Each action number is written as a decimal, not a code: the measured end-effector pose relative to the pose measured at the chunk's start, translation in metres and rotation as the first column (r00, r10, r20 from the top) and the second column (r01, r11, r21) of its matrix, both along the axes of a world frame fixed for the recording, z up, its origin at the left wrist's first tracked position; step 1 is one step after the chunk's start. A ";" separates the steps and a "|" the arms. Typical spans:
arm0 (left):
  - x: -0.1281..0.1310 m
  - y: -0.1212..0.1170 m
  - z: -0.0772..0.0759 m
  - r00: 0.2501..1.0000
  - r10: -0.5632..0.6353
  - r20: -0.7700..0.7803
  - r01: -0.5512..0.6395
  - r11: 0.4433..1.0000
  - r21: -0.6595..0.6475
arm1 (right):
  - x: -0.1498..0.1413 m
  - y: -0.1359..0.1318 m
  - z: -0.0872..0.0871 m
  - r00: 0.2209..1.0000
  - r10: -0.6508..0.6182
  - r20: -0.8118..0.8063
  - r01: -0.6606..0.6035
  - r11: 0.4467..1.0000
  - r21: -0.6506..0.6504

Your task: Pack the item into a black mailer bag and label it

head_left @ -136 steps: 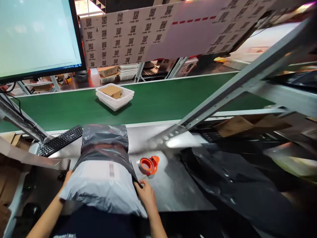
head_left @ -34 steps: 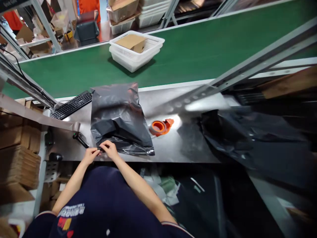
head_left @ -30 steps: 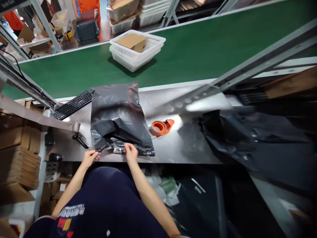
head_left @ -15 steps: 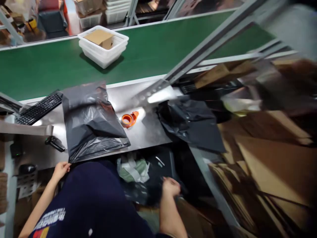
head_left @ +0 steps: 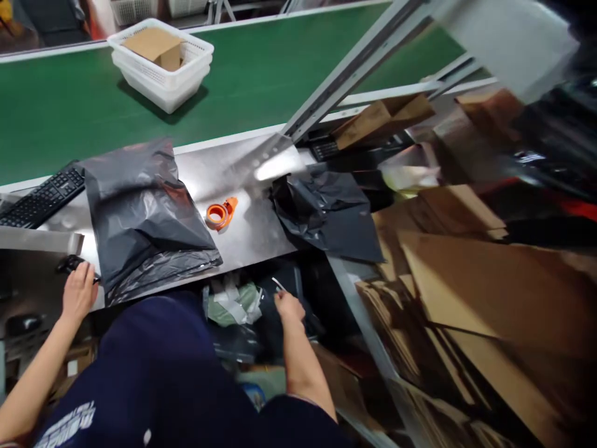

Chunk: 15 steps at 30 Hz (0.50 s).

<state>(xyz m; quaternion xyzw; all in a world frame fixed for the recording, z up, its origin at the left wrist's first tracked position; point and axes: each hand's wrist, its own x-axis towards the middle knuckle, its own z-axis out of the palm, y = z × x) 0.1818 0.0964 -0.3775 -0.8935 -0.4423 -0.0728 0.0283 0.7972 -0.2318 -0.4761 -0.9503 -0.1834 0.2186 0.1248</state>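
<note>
A filled black plastic mailer bag (head_left: 140, 211) lies flat on the steel table (head_left: 224, 168), its sealed end at the near edge. My left hand (head_left: 78, 291) is left of the bag at the table's edge. Its fingers lie stretched over a black handheld scanner (head_left: 69, 264). My right hand (head_left: 289, 308) hangs below the table edge with fingers curled, over a dark bin holding pale paper scraps (head_left: 233, 303). A thin white strip (head_left: 278, 284) lies just beyond its fingertips. What the fingers hold, if anything, is hidden.
An orange tape dispenser (head_left: 220, 214) and a heap of empty black bags (head_left: 326, 214) sit right of the mailer. A keyboard (head_left: 41, 196) is at far left. On the green conveyor (head_left: 261, 68) stands a white basket (head_left: 204, 51) with a cardboard box (head_left: 156, 46). Flat cardboard (head_left: 466, 292) is stacked at right.
Both hands left the mailer's sealed end. My right hand dropped below the table to the scrap bin. My left hand moved left onto the scanner. My view swung right and down.
</note>
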 end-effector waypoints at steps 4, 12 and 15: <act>0.010 0.012 -0.022 0.982 -0.141 -0.129 0.135 0.990 -0.049 | 0.001 0.066 0.019 0.927 0.357 0.115 -0.370 0.921 0.124; 0.028 0.023 -0.024 0.918 -0.335 -0.211 0.289 0.931 -0.220 | -0.027 0.264 0.045 0.194 0.975 0.105 -0.928 0.148 0.341; 0.029 0.030 -0.012 0.903 -0.366 -0.223 0.272 0.891 -0.362 | -0.032 0.291 0.044 -0.073 0.993 0.095 -0.919 -0.103 0.379</act>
